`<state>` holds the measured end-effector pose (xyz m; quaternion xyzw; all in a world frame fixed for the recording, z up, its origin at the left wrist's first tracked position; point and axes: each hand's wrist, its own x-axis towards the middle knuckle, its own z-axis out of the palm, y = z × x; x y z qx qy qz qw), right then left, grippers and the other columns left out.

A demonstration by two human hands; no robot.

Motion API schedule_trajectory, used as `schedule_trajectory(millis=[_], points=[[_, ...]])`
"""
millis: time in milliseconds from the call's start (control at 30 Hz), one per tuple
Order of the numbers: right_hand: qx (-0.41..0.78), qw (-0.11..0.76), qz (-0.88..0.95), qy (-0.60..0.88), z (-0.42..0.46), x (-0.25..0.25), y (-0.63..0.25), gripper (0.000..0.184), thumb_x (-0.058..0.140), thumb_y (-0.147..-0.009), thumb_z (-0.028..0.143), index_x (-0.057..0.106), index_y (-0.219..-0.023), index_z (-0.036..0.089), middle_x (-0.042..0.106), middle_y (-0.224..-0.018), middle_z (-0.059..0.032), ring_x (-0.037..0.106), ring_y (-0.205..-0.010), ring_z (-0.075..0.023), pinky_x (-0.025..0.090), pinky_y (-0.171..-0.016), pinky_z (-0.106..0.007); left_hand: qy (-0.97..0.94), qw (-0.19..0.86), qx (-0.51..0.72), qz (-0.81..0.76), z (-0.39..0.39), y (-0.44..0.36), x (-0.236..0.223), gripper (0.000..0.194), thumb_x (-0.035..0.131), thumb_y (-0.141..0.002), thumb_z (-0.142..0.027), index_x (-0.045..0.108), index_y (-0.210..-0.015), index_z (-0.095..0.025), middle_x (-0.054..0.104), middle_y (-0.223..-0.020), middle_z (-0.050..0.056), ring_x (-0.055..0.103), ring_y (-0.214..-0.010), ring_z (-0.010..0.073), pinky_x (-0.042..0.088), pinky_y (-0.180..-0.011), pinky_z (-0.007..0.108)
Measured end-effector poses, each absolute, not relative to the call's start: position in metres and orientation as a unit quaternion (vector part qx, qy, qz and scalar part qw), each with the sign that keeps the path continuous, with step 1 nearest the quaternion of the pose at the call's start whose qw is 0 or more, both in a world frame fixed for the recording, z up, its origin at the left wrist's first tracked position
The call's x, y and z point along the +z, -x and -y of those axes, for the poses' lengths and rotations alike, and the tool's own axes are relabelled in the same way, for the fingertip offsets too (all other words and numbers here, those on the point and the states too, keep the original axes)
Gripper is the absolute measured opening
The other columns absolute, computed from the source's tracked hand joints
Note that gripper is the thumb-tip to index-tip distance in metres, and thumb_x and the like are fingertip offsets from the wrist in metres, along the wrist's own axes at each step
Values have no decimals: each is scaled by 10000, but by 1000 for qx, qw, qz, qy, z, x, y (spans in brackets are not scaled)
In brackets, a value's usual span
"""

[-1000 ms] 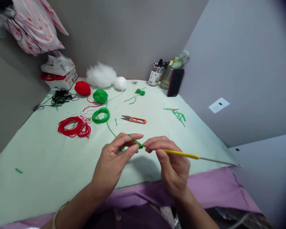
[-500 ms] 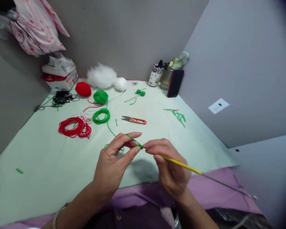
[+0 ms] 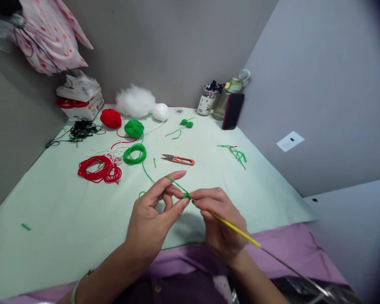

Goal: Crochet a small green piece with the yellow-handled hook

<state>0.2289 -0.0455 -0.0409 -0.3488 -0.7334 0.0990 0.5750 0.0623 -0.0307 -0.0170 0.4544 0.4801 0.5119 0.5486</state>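
Two bare hands nearly meet at the fingertips, the left hand (image 3: 152, 213) and the right hand (image 3: 224, 226), with one small green piece of yarn work (image 3: 186, 195) between them. The left thumb and fingers are clamped on that piece; the index finger stands raised and almost straight, one green strand (image 3: 177, 183) running from it to the work. The right hand is wrapped around one yellow-handled hook (image 3: 239, 230), its front end at the green piece and its metal shaft slanting back past the right wrist. Both forearms come in from the near side (the left wrist wears one pale band (image 3: 75, 290)).

Well to the left of the left hand lies one short green scrap (image 3: 25, 226). Just ahead of the fingertips is one pair of orange snips (image 3: 176, 159). Ahead and left of the left hand are two coils, a red coil (image 3: 109, 173) and a green coil (image 3: 130, 161). Beyond those are three balls: green ball (image 3: 134, 128), red ball (image 3: 110, 118) and white ball (image 3: 160, 112), plus one heap of white fluff (image 3: 135, 101).

Farther ahead and right of the right hand, one phone (image 3: 233, 112) stands upright before one bottle (image 3: 220, 105), beside one cup (image 3: 205, 104) of pens.
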Motion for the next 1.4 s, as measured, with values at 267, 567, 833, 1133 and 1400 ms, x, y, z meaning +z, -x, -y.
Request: schedule_trajectory(millis=[267, 567, 833, 1133, 1400], points=[[-53, 508, 777, 367, 51, -48, -229, 398, 636, -998, 18, 746, -1316, 231, 767, -1061, -83, 750, -995, -209, 649, -831, -322, -278, 770, 452, -354, 23, -60, -16, 560, 981, -765, -285, 807, -1294, -219, 610, -726, -52, 463, -581, 47, 434, -587, 155], [415, 692, 484, 339, 37, -37, -224, 186, 665, -1048, 248, 830, -965, 227, 729, -893, -36, 686, -672, -134, 589, -617, -279, -284, 740, 498, -353, 16, -54, -14, 314, 976, -757, -249, 887, -1056, -211, 635, -807, -17, 455, -584, 43, 407, -531, 152], [259, 628, 629, 379, 41, -45, -221, 240, 644, -1051, 148, 824, -1138, 280, 803, -1024, -63, 755, -933, -197, 640, -752, -318, -348, 715, 495, -351, 24, -60, -27, 345, 963, -801, -263, 884, -1133, -312, 688, -841, -24, 603, -772, 89, 507, -774, 180], [224, 642, 617, 396, 42, -48, -226, 285, 628, -1050, 117, 818, -1165, 295, 770, -1005, -42, 711, -853, -173, 606, -754, -325, -220, 792, 462, -333, 17, -61, -22, 347, 957, -789, -237, 887, -1126, -191, 480, -567, -117, 254, -462, 0, 531, -723, 189], [398, 645, 543, 361, 35, -45, -225, 151, 708, -1042, 258, 856, -1041, 287, 791, -995, -35, 689, -842, -153, 572, -758, -293, -323, 722, 489, -368, 22, -64, -25, 293, 957, -775, -247, 894, -1061, -254, 723, -820, -7, 652, -750, 98, 507, -696, 172]])
